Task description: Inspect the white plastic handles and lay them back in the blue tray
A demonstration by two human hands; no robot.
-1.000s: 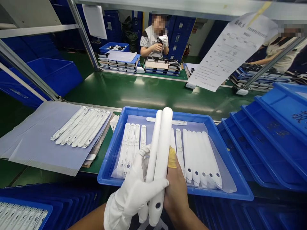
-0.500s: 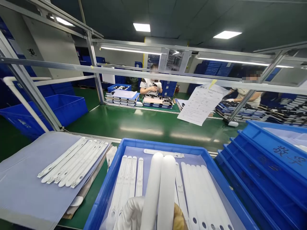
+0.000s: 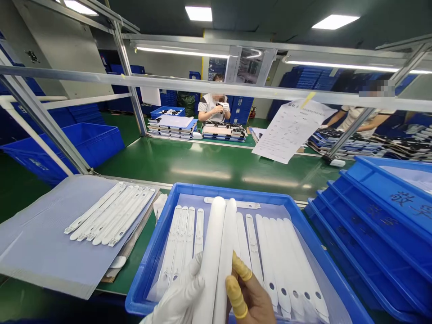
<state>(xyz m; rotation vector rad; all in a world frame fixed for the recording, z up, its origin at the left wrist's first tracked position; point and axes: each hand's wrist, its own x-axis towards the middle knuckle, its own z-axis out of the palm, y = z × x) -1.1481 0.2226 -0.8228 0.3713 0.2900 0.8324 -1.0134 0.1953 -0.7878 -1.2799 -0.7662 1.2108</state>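
gloved left hand (image 3: pixel 178 294) and cot-tipped right hand (image 3: pixel 248 292) pinch two long white plastic bars (image 3: pixel 209 265) upright above a blue tray (image 3: pixel 147 252) of white strips (image 3: pixel 178 243).

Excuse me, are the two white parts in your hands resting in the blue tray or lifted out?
Lifted out: the left hand and right hand hold the two white parts up above the blue tray.

Stacked blue trays (image 3: pixel 371 216) fill the right of the frame; a blue bin (image 3: pixel 64 148) stands at the left, beyond a grey sheet (image 3: pixel 30 243) bearing white strips (image 3: pixel 111 216); a printed paper (image 3: pixel 290 130) hangs upper right above the green bench (image 3: pixel 202 164); a co-worker (image 3: pixel 213 108) at the far bench holds a white part (image 3: pixel 222 106); another co-worker (image 3: pixel 357 119) stands at far right.
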